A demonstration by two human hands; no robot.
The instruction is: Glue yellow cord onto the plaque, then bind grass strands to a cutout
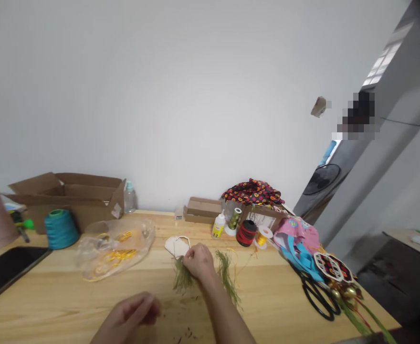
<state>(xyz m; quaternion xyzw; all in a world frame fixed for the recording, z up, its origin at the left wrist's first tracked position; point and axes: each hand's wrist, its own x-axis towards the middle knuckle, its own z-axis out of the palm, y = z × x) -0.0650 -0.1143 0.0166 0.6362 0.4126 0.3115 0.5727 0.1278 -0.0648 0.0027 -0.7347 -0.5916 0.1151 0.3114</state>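
The right hand [199, 262] narrowly pinches a green thread tassel [182, 279] mid-table, beside a pale wooden cut-out [176, 246]. The left hand [134, 310] curls near, its grip unclear. A slackened pinch could shed strands.

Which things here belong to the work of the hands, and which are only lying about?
In use: right hand, green thread bunch, second green thread bunch, pale cut-out shape.
Lying about: teal thread cone, black scissors, plastic bag of gold cord.
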